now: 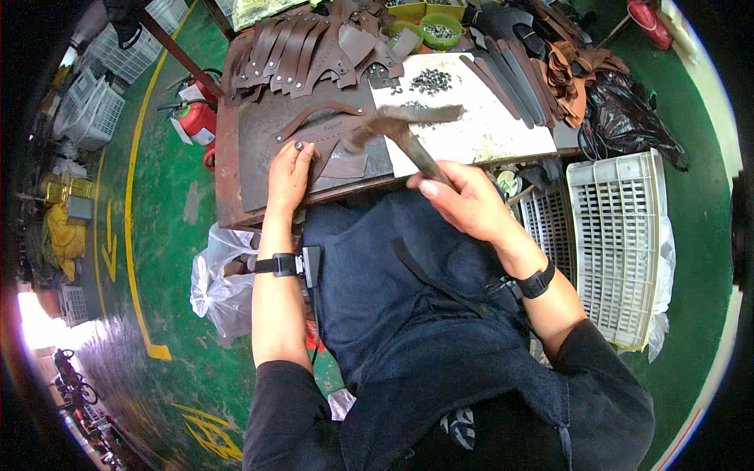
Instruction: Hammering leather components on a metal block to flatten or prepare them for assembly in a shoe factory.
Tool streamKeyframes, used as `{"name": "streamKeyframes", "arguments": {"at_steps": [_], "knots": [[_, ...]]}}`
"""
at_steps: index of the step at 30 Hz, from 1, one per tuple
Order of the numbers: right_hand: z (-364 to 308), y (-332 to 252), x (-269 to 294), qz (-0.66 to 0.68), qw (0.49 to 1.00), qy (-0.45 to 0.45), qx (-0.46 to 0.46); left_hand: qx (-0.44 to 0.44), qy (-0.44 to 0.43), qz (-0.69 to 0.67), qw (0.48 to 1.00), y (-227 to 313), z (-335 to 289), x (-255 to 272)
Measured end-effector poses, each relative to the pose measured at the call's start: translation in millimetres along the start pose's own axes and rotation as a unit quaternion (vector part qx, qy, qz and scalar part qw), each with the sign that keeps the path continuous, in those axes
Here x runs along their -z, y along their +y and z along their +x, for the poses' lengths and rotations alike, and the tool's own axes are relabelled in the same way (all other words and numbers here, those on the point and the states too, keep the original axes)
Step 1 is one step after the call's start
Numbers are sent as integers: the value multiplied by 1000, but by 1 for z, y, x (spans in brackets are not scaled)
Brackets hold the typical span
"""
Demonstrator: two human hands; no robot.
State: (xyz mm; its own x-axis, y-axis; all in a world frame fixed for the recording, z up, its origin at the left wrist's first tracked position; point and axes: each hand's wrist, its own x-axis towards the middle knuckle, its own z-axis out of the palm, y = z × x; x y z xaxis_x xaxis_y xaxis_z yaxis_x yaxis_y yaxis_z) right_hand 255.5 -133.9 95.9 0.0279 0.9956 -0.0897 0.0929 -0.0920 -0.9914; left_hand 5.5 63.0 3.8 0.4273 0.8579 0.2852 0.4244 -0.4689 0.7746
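My right hand (pixel 471 201) is closed round the handle of a hammer (pixel 422 157). Its worn metal head is held up over the front of the workbench, between the leather and the white board. At the bench's left front, my left hand (pixel 288 177) is closed on a small dark rod-like tool (pixel 298 146), of which only the top end shows. Beside and partly under that hand lies a flat dark brown leather piece (pixel 334 135) with a curved strap (pixel 310 116) along its far side. The tool's lower end is hidden by my fingers.
Brown leather pieces (pixel 292 51) with metal studs are heaped at the back left. Small dark metal parts (pixel 430 81) lie on a white board (pixel 503 133); green bowls (pixel 441 31) stand behind. Leather strips (pixel 510 78) lie right. White crates (pixel 616 235) and a fire extinguisher (pixel 196 122) flank the bench.
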Motion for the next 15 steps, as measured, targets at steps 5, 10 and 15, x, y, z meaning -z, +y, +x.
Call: {"name": "streamKeyframes", "arguments": {"at_steps": [5,10,15], "knots": [[20,-41,-35,50,977,41,204,-25,-20,-11,999,1,2,1],[78,3,-48,-321,942,-26,94,-107,29,1,994,2,3,-4],[49,0,-38,-65,994,35,85,68,-1,-138,988,-9,-6,6]]}}
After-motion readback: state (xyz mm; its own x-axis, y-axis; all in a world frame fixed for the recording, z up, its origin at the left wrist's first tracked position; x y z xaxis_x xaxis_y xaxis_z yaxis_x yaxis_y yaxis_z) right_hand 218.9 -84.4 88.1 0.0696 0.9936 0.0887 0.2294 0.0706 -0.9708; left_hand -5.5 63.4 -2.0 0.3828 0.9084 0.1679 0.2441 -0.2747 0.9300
